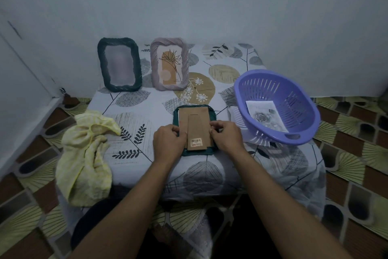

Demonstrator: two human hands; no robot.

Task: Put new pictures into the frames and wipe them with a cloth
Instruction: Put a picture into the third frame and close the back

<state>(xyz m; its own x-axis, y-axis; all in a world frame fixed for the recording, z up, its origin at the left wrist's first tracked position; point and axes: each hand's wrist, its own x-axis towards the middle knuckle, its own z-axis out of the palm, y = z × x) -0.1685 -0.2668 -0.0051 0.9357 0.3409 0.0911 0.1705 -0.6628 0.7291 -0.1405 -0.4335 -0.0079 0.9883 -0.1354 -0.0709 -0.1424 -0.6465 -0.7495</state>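
Observation:
A dark green frame (190, 152) lies face down in the middle of the table, its brown cardboard back (194, 120) with a stand and barcode sticker facing up. My left hand (168, 143) grips the frame's left edge with curled fingers. My right hand (226, 136) pinches the right edge of the cardboard back. Two frames stand at the back: a dark green one (119, 67) with a blurred picture and a mauve one (169, 63) with a flower print. A yellow cloth (86, 153) lies crumpled at the table's left edge.
A purple slotted basket (279, 107) sits at the right with a rose picture (266, 116) inside and papers (233, 114) under it. The small table wears a leaf-print cover (134, 124). White walls close in behind and at left; patterned floor lies all around.

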